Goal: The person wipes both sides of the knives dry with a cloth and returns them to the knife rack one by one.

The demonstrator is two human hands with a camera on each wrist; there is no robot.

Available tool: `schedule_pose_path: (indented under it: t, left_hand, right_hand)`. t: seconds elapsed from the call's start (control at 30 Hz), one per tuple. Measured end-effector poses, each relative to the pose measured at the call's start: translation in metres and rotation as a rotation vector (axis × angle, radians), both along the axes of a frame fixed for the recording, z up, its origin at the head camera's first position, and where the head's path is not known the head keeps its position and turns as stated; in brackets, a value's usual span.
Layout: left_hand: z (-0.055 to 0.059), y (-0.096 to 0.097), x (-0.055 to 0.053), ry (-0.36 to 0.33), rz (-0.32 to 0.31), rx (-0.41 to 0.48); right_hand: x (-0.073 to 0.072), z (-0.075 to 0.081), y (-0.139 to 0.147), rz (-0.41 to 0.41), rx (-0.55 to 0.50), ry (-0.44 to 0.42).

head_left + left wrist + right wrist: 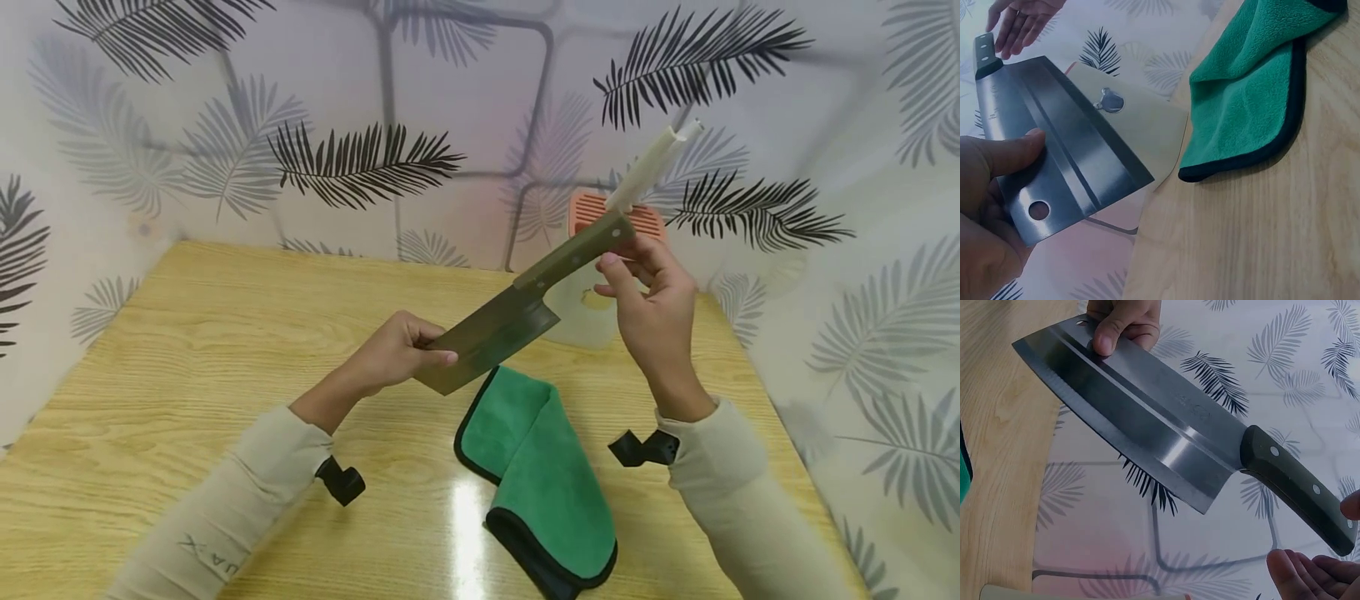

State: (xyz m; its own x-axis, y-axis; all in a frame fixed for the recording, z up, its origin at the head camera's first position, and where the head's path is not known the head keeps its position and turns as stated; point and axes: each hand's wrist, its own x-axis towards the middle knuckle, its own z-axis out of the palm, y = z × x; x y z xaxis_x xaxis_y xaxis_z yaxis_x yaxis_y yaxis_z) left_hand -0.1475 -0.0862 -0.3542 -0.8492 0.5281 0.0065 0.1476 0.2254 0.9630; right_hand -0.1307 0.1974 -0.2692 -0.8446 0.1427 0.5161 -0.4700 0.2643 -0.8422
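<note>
A cleaver (495,333) with a broad steel blade and a dark green riveted handle is held up over the table, tilted with its handle toward the upper right. My left hand (397,350) pinches the blade's far end, thumb on one face and fingers behind. In the left wrist view that thumb lies above the round hole in the blade. My right hand (660,300) is at the handle's butt, its fingers loosely spread and not wrapped around it. The right wrist view shows the fingers (1310,575) below the handle and the thumb at its end.
A folded green cloth (555,483) with black edging lies on the wooden table (225,333) in front of me. Behind the right hand stands a pale holder (1154,131) with an orange slotted lid (583,208). White handles (645,171) stick up there. A leaf-patterned wall closes off the back.
</note>
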Motion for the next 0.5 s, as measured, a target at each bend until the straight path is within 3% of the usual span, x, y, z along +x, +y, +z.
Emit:
schedule_pose_path:
  t: [0.5]
  left_hand:
    - [-0.019,0.014,0.004,0.001,0.125,0.13]
  right_hand:
    - [-0.01,0.013,-0.028,0.036,0.008,0.008]
